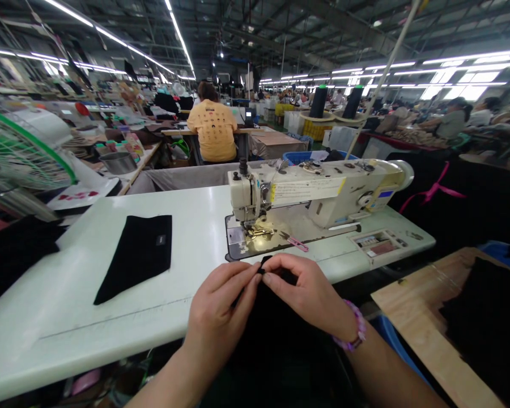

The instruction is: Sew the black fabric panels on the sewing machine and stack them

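My left hand and my right hand meet at the near edge of the white sewing table. Both pinch the top edge of a black fabric piece that hangs down toward my lap. The fingertips of both hands touch at the cloth's edge. A bead bracelet sits on my right wrist. Just beyond the hands stands a cream sewing machine with its needle plate. A folded black fabric piece with a small label lies flat on the table to the left.
Pink-handled snips lie on the machine bed. A green-rimmed fan stands at far left. A wooden board with dark cloth is at right. A person in a yellow shirt sits ahead, back turned; other workers sit far right.
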### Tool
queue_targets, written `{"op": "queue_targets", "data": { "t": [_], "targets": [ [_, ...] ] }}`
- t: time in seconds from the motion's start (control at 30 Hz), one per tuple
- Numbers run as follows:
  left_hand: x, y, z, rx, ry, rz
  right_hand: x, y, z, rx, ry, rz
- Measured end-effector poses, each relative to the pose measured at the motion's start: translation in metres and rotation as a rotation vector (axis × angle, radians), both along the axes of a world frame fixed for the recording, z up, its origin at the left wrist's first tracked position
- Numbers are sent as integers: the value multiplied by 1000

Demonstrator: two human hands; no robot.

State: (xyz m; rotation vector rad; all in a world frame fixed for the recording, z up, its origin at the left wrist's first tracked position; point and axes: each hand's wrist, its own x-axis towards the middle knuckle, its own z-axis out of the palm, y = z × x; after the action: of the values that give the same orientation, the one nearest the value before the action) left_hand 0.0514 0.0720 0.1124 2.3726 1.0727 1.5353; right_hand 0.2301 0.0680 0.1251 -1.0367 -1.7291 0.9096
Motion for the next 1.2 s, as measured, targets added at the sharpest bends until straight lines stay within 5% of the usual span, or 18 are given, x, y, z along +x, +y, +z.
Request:
{"op": "queue_targets", "data": {
  "t": [0.1, 0.27, 0.57, 0.73, 0.87, 0.93, 1.1, 1.2],
  "targets": [
    [-4, 1, 6, -29, -47, 28, 5, 1, 2, 182, -141, -5],
    [-24, 2, 23, -352, -274, 146, 27, 11, -3, 501, -372, -136],
    [-31, -7, 25, -504, -464, 436, 27, 11, 2, 129, 77, -68],
    [-43, -3, 21, -503, -473, 443, 19, 14, 7, 165, 123, -156],
    [-51, 4, 30, -301, -153, 548, 14, 19, 4, 275, 18, -230],
    [-46, 8, 37, -193, -1, 459, 10, 20, 2, 359, -65, -180],
    [-19, 25, 47, -121, 269, -131, 2, 24, -4, 529, -157, -83],
    [-11, 35, 46, -158, 306, -166, 0, 27, -6, 457, -116, -102]
  ]
}}
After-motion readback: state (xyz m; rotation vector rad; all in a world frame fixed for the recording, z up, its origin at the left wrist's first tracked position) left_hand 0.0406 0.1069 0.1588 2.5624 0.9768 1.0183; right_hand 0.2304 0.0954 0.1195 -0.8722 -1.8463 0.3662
